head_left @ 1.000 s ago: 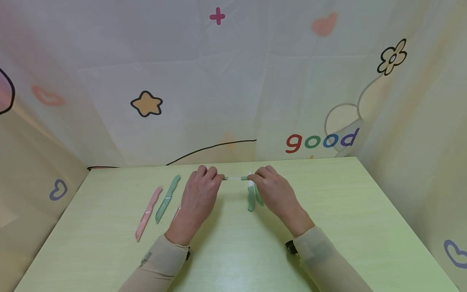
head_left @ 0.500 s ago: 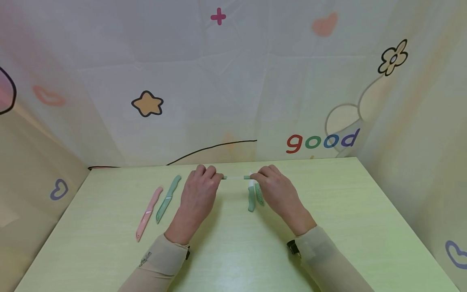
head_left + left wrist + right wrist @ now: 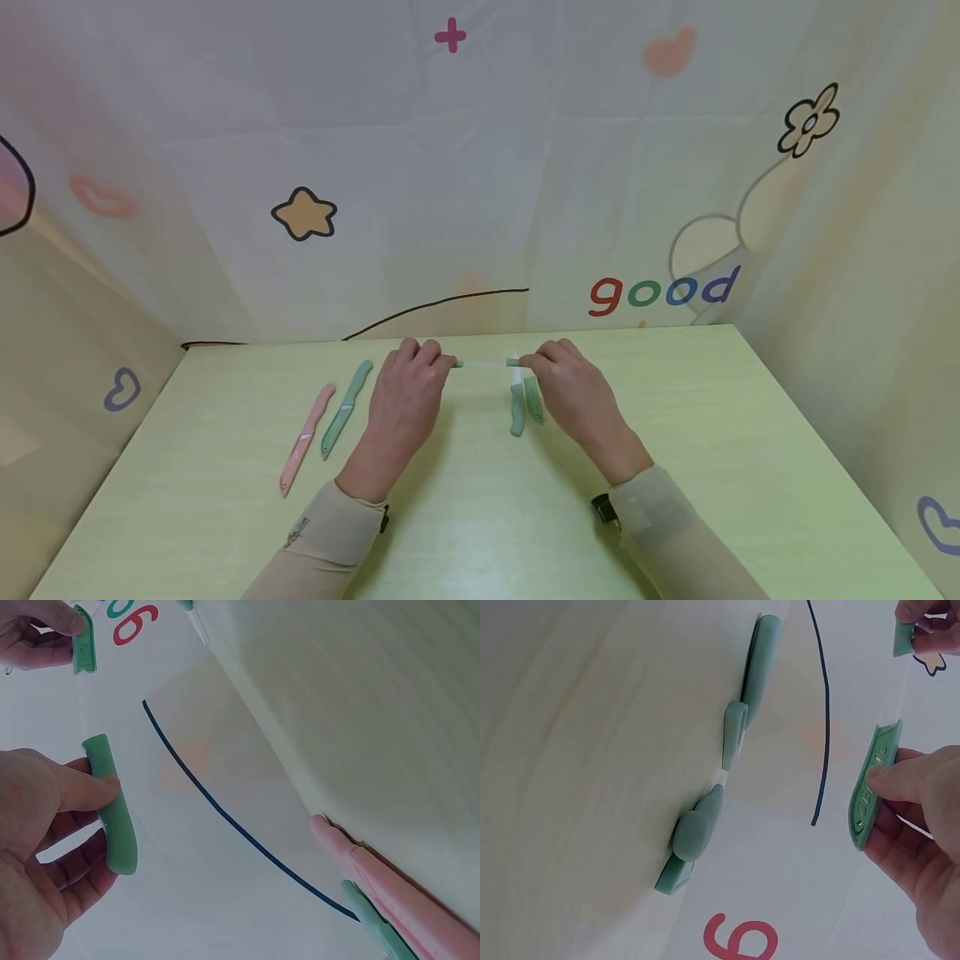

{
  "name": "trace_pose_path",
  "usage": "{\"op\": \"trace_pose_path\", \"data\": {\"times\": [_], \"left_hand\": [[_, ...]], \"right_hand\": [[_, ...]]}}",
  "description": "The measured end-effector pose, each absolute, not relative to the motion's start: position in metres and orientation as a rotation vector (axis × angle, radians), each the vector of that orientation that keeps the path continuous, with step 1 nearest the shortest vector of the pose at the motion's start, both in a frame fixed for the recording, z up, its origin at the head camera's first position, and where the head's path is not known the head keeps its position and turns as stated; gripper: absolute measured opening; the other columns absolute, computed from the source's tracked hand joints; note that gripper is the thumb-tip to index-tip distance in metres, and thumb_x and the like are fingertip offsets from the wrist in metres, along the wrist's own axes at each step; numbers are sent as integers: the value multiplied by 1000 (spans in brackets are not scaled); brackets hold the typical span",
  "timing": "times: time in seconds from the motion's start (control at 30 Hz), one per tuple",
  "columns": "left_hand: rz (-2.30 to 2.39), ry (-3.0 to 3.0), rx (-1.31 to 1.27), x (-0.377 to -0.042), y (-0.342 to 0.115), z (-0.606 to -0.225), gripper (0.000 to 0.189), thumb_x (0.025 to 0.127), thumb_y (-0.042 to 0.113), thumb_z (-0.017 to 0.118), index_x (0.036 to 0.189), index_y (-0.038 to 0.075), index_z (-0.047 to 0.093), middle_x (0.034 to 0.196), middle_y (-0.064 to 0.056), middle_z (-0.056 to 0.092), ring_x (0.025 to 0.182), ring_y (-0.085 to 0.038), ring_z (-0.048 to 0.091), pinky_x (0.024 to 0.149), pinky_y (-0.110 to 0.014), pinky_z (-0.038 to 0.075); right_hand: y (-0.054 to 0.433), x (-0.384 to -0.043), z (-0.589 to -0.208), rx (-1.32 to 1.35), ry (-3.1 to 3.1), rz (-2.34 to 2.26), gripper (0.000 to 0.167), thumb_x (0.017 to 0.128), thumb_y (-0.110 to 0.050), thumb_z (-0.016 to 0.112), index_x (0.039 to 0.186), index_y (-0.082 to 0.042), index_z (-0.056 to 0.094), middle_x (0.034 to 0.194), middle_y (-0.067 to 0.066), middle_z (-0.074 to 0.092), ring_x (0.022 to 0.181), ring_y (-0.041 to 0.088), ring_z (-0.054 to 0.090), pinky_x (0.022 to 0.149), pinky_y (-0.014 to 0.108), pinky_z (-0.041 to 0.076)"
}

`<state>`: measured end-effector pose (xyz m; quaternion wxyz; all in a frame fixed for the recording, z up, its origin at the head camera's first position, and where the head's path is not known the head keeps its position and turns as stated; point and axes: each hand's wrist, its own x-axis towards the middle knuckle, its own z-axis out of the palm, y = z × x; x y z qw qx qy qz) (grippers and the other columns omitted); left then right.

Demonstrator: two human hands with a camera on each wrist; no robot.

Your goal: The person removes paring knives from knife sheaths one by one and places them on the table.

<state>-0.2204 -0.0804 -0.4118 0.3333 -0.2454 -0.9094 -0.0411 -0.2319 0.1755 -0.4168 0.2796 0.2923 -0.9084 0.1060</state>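
Note:
My left hand pinches the green handle of a paring knife between thumb and fingers, above the table's far side. Opposite it, my right hand pinches a green knife sheath with raised lettering. The knife's pale blade spans the gap between the hands, faint against the background; I cannot tell whether its tip is still inside the sheath. Below, near my right hand, an unsheathed knife with a green handle and white blade lies beside a loose green sheath.
Left of my left hand, a sheathed pink knife and a sheathed green knife lie slanted on the light green table. A printed cloth rises behind the table's back edge.
The hands have drawn slightly apart, the left to the left and the right to the right, widening the gap between handle and sheath. A pink piece beside the left wrist is now hidden.

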Motion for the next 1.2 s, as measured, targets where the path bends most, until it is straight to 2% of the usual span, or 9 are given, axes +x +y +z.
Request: {"op": "trace_pose_path", "data": {"times": [0.4, 0.73, 0.93, 1.2], "left_hand": [[-150, -2409, -591, -221, -83, -411, 27, 89, -11, 75, 108, 8, 82, 99, -10, 70, 88, -29, 59, 70, -37, 53], [-242, -2426, -558, -223, -83, -409, 24, 86, -6, 78, 105, 8, 83, 99, -9, 72, 86, -29, 61, 67, -37, 54], [-366, -2472, -495, -224, -82, -410, 23, 87, -6, 75, 105, 7, 82, 98, -8, 72, 86, -29, 61, 68, -38, 54], [-705, -2596, -332, -224, -80, -405, 23, 88, -1, 73, 108, 8, 81, 97, -5, 71, 85, -26, 64, 55, -34, 52]], "right_hand": [[176, -229, -414, 706, -2502, 401, 24, 88, 6, 82, 110, -4, 81, 100, 8, 73, 94, 26, 64, 78, 33, 62], [176, -229, -412, 653, -2502, 490, 20, 90, 3, 81, 109, -5, 81, 97, 8, 72, 92, 26, 65, 78, 35, 62], [177, -231, -413, 617, -2515, 549, 19, 90, 1, 81, 108, -5, 81, 95, 7, 71, 88, 26, 64, 76, 36, 60], [175, -235, -410, 534, -2586, 719, 14, 94, -3, 80, 108, -4, 81, 94, 6, 74, 83, 21, 66, 73, 37, 59]]}}
